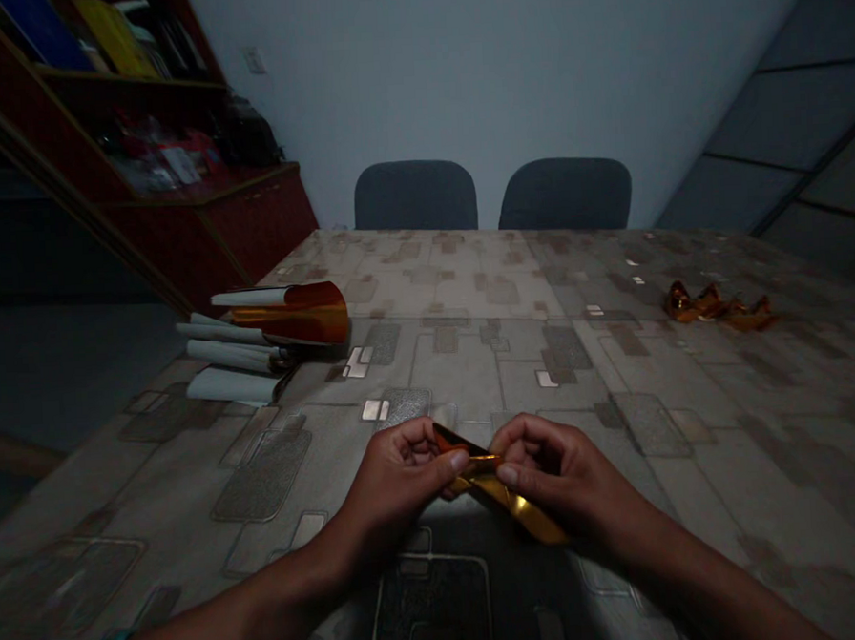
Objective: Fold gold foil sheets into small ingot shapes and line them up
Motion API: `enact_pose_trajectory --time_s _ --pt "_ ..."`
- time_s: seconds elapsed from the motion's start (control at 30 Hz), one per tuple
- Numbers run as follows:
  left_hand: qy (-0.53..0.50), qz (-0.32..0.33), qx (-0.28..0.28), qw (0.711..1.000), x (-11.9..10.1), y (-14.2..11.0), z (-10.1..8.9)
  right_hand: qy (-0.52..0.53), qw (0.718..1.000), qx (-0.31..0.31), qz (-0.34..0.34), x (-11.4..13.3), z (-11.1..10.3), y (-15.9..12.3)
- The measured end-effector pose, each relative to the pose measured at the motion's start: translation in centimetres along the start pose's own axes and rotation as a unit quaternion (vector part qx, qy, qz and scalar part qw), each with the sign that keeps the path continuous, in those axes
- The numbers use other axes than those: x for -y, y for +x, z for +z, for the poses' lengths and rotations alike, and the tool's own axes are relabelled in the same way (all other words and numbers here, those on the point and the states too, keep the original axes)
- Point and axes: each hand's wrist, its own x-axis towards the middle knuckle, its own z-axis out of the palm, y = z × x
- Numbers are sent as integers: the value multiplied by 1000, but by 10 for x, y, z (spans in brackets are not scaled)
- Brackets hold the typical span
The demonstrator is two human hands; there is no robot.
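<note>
The room is dim: a flat, bluish gloom lies over the wall (501, 77). The gold foil strip (519, 506) throws a sharp glint, while the left hand (400, 484) and right hand (557, 476) cast a soft, dark shadow on the glossy patterned tablecloth (703, 525). The wide lens bends the red wooden shelving (163, 191) at the edge — there the picture sinks nearly to black.

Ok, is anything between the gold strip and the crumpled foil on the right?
Nothing visible: only the patterned table cover separates the gold strip in the left hand and right hand from the crumpled foil.
</note>
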Motion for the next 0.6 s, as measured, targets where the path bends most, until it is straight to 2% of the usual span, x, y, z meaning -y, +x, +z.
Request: enact_pose_trajectory --time_s 0.13,0.27,0.37,0.43,0.5,0.6 --pt "-32 -11 34 999 -5 -2 2 31 999 4 -32 3 0 -1" --pt "-81 -46 112 989 -10 -9 12 28 998 -13 -54 5 3 0" --pt "-106 -77 111 985 -8 -12 18 24 997 -21 -68 2 7 0" --pt "-107 -75 82 988 -6 -13 18 -23 996 -24 -85 2 6 -1" --pt "-106 -69 54 990 -7 -14 16 -123 983 -34 -132 5 3 -1" --pt "-120 -72 28 990 -10 -13 13 -286 923 -50 -251 12 -5 -2"
